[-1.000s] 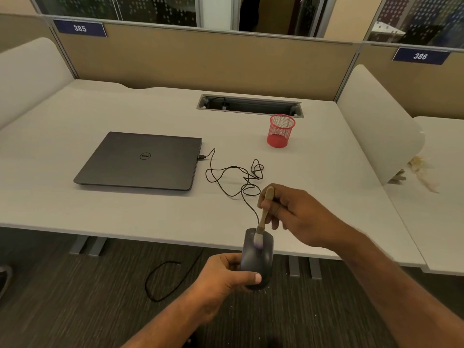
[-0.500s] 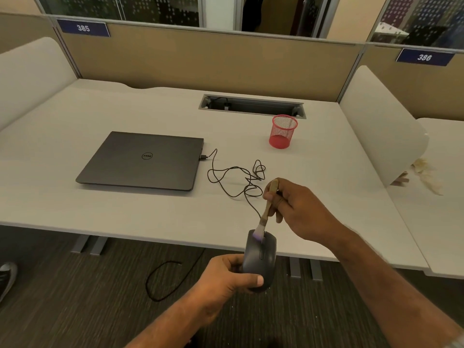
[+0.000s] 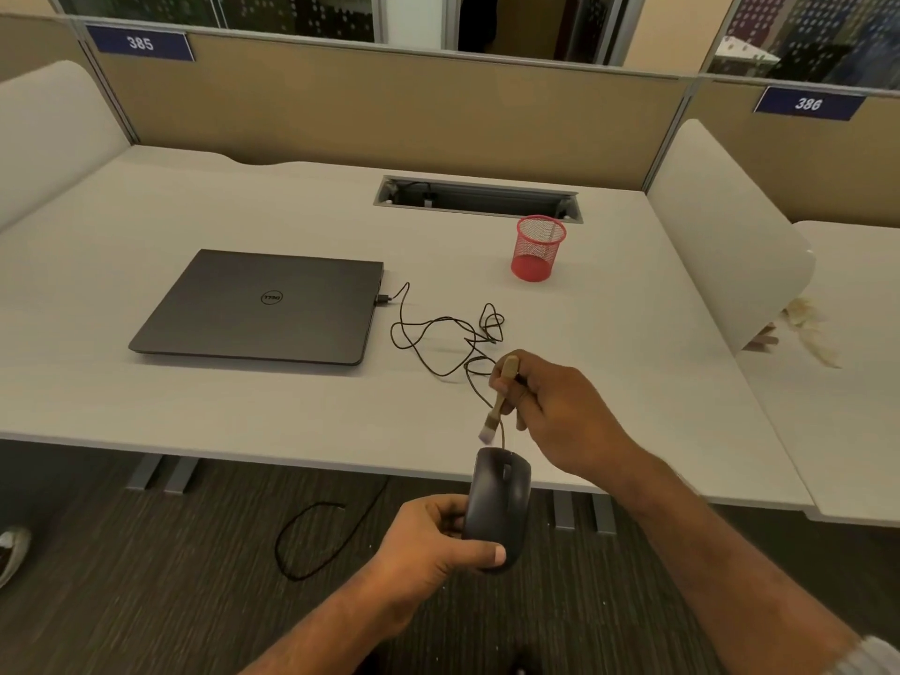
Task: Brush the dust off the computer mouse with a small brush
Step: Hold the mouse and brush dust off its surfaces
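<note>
While the left hand (image 3: pixel 428 543) grips the mouse (image 3: pixel 497 504) out past the desk (image 3: pixel 146 382) edge, the right hand (image 3: pixel 560 416) pinches the small brush (image 3: pixel 499 397), bristles just off the mouse's front. Looks mid-job to me, can't tell how much dust is left

mouse (image 3: pixel 497 504): dark plastic, smooth, with a dull sheen along its back
brush (image 3: pixel 499 399): pale wooden handle, matt — soft, light bristles at the tip
cable (image 3: pixel 438 333): thin black cord, smooth
laptop (image 3: pixel 263 306): dark grey lid, matt, with a shiny round logo
pen cup (image 3: pixel 538 248): red wire mesh
desk (image 3: pixel 195 406): pale laminate, smooth and matt
partition (image 3: pixel 389 109): tan cloth — fine weave
floor (image 3: pixel 146 601): dark carpet, ribbed and rough
</note>
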